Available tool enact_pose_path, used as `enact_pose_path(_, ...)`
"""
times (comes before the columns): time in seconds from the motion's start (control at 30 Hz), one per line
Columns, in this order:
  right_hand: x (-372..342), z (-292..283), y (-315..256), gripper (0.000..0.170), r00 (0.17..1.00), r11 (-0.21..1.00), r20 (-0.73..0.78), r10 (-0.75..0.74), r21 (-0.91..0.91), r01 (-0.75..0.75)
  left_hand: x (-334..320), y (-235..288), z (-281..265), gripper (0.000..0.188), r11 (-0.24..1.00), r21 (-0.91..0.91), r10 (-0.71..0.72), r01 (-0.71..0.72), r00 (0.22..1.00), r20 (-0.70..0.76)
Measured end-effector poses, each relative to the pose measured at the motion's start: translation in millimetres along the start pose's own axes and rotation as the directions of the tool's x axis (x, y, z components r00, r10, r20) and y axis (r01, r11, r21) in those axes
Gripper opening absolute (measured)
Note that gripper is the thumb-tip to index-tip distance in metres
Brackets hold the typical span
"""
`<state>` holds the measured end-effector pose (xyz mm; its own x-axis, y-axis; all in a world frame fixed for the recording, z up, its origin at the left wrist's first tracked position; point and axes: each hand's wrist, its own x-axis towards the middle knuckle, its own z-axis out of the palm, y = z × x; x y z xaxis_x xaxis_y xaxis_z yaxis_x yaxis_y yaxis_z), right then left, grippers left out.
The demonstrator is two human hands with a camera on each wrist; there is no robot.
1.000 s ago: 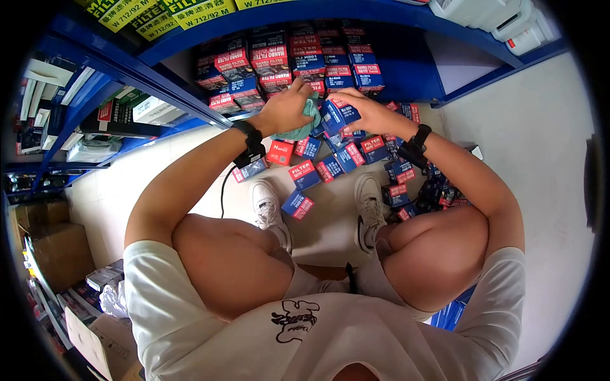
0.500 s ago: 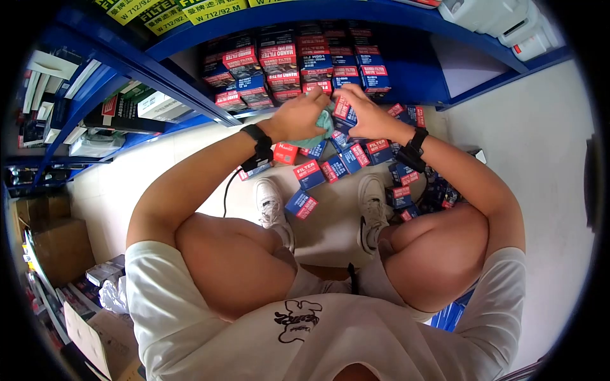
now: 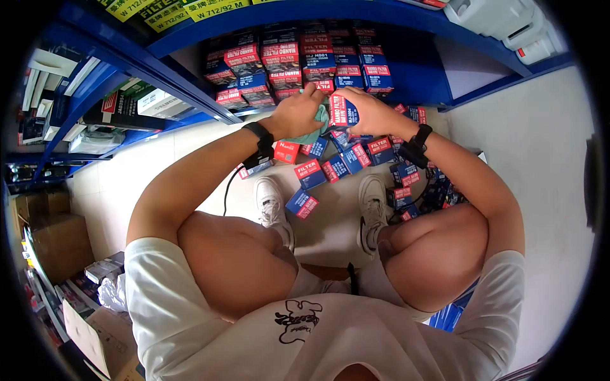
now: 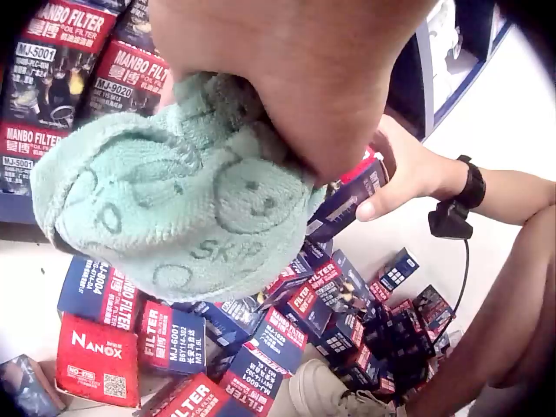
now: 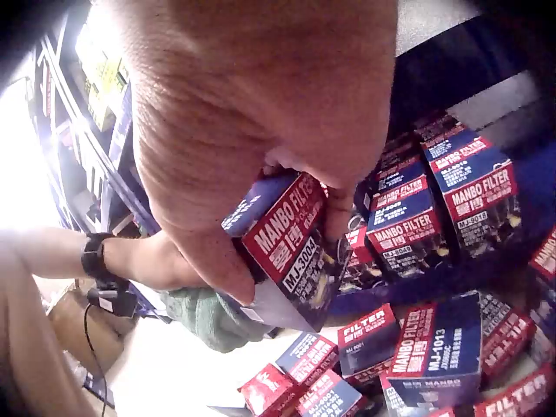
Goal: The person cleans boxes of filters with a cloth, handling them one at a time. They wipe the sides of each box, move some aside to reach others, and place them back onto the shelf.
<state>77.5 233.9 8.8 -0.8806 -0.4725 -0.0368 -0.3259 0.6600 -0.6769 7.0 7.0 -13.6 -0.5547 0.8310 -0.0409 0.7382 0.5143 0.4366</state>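
Observation:
My left hand grips a crumpled green cloth, which hangs below the palm and has drawn faces and letters on it. Just right of it, my right hand holds a blue and red oil filter box between thumb and fingers; its label reads MANBO FILTER, MJ-3004. The cloth lies against or right beside the box's left side in the head view. Both hands are in front of the bottom shelf, above boxes strewn on the floor. The left fingertips are partly hidden behind the cloth in the left wrist view.
Stacked filter boxes fill the left and middle of the blue shelf. Loose boxes lie on the floor, among them a red Nanox box. Two white shoes stand amid them. A cable hangs from the left wrist.
The filter box in my right hand has been turned, so a red and white labelled face now shows instead of the blue one. Both hands have come closer together, the cloth up to the box.

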Motion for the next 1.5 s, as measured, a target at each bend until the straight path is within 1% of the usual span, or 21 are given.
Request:
enact_pose_path(0.07,-1.1,0.9,-0.9,0.086,0.999,1.0,0.032,0.03,-0.006,-0.03,0.3,-1.5,0.4,0.062,1.0,-0.004,-0.003,0.003,1.0,0.018)
enact_pose_path(0.13,-3.5,10.6,5.5,0.077,0.994,0.998,-0.093,-0.062,0.012,0.064,-3.1,5.3,-6.5,0.062,0.999,-0.012,0.041,-0.041,0.999,-0.006)
enact_pose_path(0.17,-4.0,14.8,9.4,0.077,0.993,0.998,-0.096,-0.061,0.013,0.062,-4.1,10.3,-8.1,0.062,0.999,-0.01,0.043,-0.043,0.999,-0.004)
enact_pose_path(0.27,-5.0,24.7,25.3,0.079,0.983,0.999,-0.183,-0.036,0.028,0.041,-3.7,29.9,-8.7,0.062,0.979,-0.07,0.185,-0.19,0.98,-0.078)
enact_pose_path(0.33,-5.4,23.6,27.2,0.083,0.981,0.982,-0.163,-0.105,-0.17,0.076,-2.2,31.0,-8.4,0.062,0.981,-0.07,0.175,-0.179,0.983,-0.055)
enact_pose_path(0.37,-7.1,22.4,27.2,0.083,0.982,0.982,-0.159,-0.105,-0.173,0.077,-1.1,31.1,-9.1,0.062,0.984,-0.067,0.162,-0.164,0.986,-0.038)
enact_pose_path(0.43,-7.0,12.1,9.9,0.081,0.995,0.968,-0.056,0.086,-0.23,-0.096,0.2,18.0,-4.6,0.062,0.99,-0.071,0.122,-0.125,0.991,-0.05)
enact_pose_path(0.47,-6.2,11.0,8.8,0.081,0.995,0.968,-0.054,0.085,-0.232,-0.095,-0.5,10.5,-2.9,0.062,0.993,-0.073,0.086,-0.09,0.995,-0.053)
enact_pose_path(0.53,-4.5,9.7,10.4,0.077,0.996,0.996,-0.061,0.07,-0.044,-0.072,-3.9,3.1,-6.4,0.062,0.998,-0.046,0.045,-0.046,0.999,-0.022)
enact_pose_path(0.63,-2.6,12.6,13.9,0.072,0.99,0.997,-0.123,0.072,0.043,-0.067,-8.7,-6.9,-5.3,0.063,1.0,-0.013,-0.007,0.007,1.0,0.015)
enact_pose_path(0.7,-0.3,15.5,15.5,0.074,0.988,0.998,-0.149,0.038,0.046,-0.032,-10.0,-10.1,-4.1,0.063,1.0,-0.007,-0.018,0.018,1.0,0.017)
enact_pose_path(0.73,0.6,16.5,15.8,0.075,0.985,0.999,-0.174,0.005,0.046,0.003,-11.1,-10.2,-4.0,0.064,0.999,0.026,0.022,-0.023,0.999,0.03)
enact_pose_path(0.8,2.0,17.3,16.8,0.077,0.989,0.999,-0.147,0.03,0.031,-0.025,-11.9,-7.7,-3.2,0.064,0.996,0.054,0.064,-0.066,0.997,0.043)
enact_pose_path(0.87,1.7,17.9,17.3,0.079,0.991,0.998,-0.121,0.058,0.017,-0.057,-10.0,-0.7,-1.3,0.065,0.989,0.054,0.139,-0.138,0.99,-0.015)
enact_pose_path(1.0,2.2,19.3,20.4,0.081,0.991,0.998,-0.116,0.06,-0.007,-0.061,-6.8,8.0,-2.6,0.064,0.987,0.036,0.157,-0.156,0.986,-0.053)
enact_pose_path(1.1,7.1,21.4,18.8,0.081,0.994,0.999,-0.095,0.049,0.003,-0.049,-12.3,6.2,-3.7,0.065,0.992,0.053,0.117,-0.114,0.991,-0.065)
enact_pose_path(1.3,10.2,15.8,14.3,0.079,0.999,1.0,-0.054,0.006,0.03,-0.005,-20.8,-5.8,-1.8,0.065,0.994,-0.037,0.097,-0.099,0.995,-0.039)
enact_pose_path(1.37,12.2,11.8,5.4,0.079,0.998,0.989,-0.065,-0.019,0.146,0.028,-26.7,-16.1,-1.2,0.065,1.0,-0.006,0.03,-0.03,0.999,-0.015)
enact_pose_path(1.4,11.4,10.7,1.5,0.081,0.999,0.985,-0.037,0.004,0.172,0.002,-30.6,-20.0,1.1,0.065,1.0,-0.007,0.027,-0.027,1.0,-0.014)
enact_pose_path(1.47,9.4,12.8,0.5,0.082,0.999,0.984,-0.034,-0.018,0.177,0.024,-33.4,-30.7,-0.6,0.066,0.997,-0.044,-0.069,0.071,0.997,0.044)
enact_pose_path(1.5,11.6,10.3,-1.3,0.083,0.999,0.983,-0.028,-0.035,0.178,0.039,-36.2,-34.6,-4.6,0.066,0.997,-0.035,-0.07,0.071,0.997,0.034)
